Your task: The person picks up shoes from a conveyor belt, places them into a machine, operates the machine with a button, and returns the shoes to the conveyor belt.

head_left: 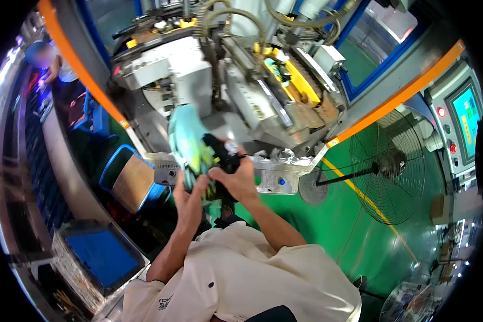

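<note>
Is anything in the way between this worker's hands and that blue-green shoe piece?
Nothing visible. Both the left hand and the right hand already grip the shoe piece directly, holding it up in front of the grey machine.

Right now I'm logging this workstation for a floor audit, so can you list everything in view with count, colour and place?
Shoe upper: one, teal and yellow-green, held at centre in front of the machine.
Black part: one, black, against the shoe under the right hand.
Machine: one, grey-white with yellow parts and hoses, top centre.
Orange rail: two stretches, orange, around the machine.
Standing fan: one, black wire cage, right on the green floor.
Control panel: one, grey with lit screen, far right.
Blue bin: one, lower left.
Another person: one, upper left.
Left hand: gripping the shoe from below.
Right hand: gripping the black part.
</note>
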Motion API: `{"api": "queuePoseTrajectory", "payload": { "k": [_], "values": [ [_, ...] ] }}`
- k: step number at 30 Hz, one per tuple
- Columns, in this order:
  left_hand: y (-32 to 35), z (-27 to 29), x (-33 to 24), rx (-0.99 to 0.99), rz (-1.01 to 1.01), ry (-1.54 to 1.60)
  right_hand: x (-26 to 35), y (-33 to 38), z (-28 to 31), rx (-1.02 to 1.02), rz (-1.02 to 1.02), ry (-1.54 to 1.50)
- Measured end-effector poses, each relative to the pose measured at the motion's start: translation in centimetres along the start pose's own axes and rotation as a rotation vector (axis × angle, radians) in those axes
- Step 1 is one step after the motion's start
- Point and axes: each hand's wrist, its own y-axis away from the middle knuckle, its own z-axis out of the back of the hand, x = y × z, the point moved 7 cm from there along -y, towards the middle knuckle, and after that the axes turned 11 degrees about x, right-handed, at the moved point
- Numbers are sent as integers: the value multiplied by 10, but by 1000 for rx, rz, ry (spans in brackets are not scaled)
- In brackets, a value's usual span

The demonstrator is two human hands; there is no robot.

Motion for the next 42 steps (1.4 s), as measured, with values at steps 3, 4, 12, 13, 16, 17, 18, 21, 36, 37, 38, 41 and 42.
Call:
{"api": "queuePoseTrajectory", "payload": {
  "k": [3,4,12,13,16,17,18,21,36,37,38,41,42],
  "values": [
    [-25,-69,12,213,-20,-64,14,-9,85,-232,74,32],
    [-31,-87,21,268,21,-52,5,-12,116,-259,152,-150],
    [-240,-100,83,332,119,-116,47,4,236,-662,253,132],
    [-272,-107,78,304,131,-194,51,5,236,-685,249,146],
    [-378,-82,111,57,106,-657,59,5,229,-698,289,223],
    [-401,-83,124,5,148,-764,60,8,230,-736,261,264],
    [-418,-83,132,-47,188,-876,60,10,232,-776,235,300],
    [-440,-80,147,-31,297,-1073,63,-9,235,-788,173,419],
    [-137,89,-14,26,476,14,-29,-356,193,-303,-274,1165],
    [-110,103,-32,-39,349,68,-49,-364,196,-378,-240,1287],
    [-90,111,-48,-76,306,65,-72,-373,207,-458,-204,1412],
    [-8,157,-72,-400,206,16,-100,-371,176,-379,-278,1274],
    [22,168,-76,-504,158,-6,-85,-364,153,-346,-339,1174]
  ]
}}
